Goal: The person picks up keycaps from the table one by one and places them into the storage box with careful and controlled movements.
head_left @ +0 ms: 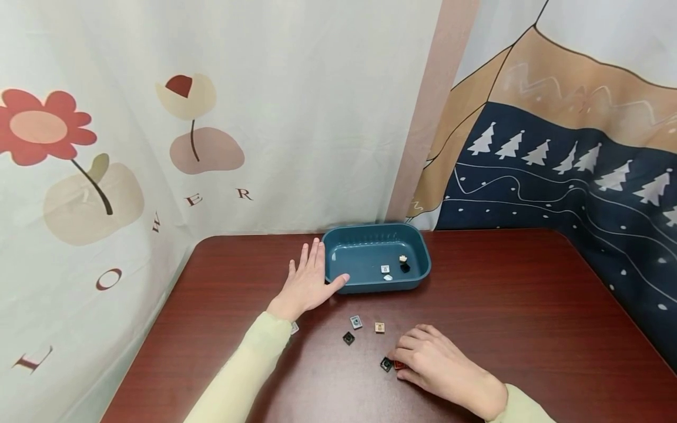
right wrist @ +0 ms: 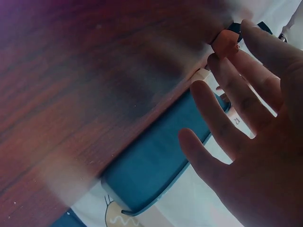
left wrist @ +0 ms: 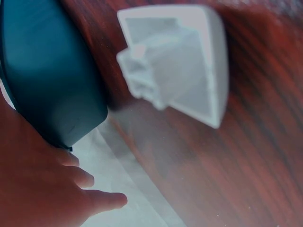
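Note:
My left hand [head_left: 307, 285] has its fingers straight and spread against the left end of a blue-green plastic tray [head_left: 346, 289], thumb over the near rim. Between the thumb and fingertips of my right hand [head_left: 436, 364] is an orange-red keycap [right wrist: 225, 43], pinched low at the table and partly hidden in the head view. A black keycap [head_left: 386, 364] lies just left of it. Farther off lie another black keycap [head_left: 348, 338], a grey keycap [head_left: 356, 322] and a beige keycap [head_left: 379, 328]. Close to the left wrist camera, a white keycap [left wrist: 180, 66] shows its hollow underside.
Inside the tray are several keycaps, among them a white keycap [head_left: 385, 269] and a black keycap [head_left: 405, 268]. The dark red wooden table [head_left: 502, 294] ends at a printed curtain [head_left: 296, 117] behind the tray.

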Motion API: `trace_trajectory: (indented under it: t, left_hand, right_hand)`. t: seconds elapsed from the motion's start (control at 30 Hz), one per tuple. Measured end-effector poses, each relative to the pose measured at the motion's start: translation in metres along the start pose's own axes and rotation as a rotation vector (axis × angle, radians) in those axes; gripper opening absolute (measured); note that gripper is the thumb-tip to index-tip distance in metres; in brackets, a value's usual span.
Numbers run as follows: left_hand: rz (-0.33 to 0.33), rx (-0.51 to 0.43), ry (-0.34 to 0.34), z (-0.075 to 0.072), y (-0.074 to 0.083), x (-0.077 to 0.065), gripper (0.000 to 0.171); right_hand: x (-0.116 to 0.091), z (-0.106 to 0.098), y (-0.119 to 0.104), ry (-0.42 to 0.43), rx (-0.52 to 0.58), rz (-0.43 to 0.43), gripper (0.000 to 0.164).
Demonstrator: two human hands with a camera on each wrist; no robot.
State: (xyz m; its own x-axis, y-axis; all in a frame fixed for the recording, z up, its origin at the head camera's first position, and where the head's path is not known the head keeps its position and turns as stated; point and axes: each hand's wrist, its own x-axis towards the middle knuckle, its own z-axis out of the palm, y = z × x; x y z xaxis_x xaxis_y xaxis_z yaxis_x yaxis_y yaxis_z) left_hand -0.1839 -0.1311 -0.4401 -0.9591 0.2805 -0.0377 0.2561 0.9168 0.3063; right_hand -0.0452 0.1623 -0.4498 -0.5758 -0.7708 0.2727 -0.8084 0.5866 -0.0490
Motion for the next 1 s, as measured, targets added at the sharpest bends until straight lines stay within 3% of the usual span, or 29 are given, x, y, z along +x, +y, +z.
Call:
trace_trajectory:
  t: [0.17,0.57,1.0]
  left_hand:
    - [0.004,0.0,0.002,0.0,0.0,0.0,0.11]
    - [0.002,0.003,0.005,0.0,0.0,0.0,0.111]
    - [-0.002,-0.005,-0.013,-0.001,0.001,0.0,0.111]
  right_hand:
    - [0.0,0.003,0.001,0.053,-0.024,-0.031,0.018]
    - [0.0,0.0,0.005,0.09,-0.047,-0.035,0.018]
    - [0.005,-0.019,0.016,0.113,0.009,0.059,0.02]
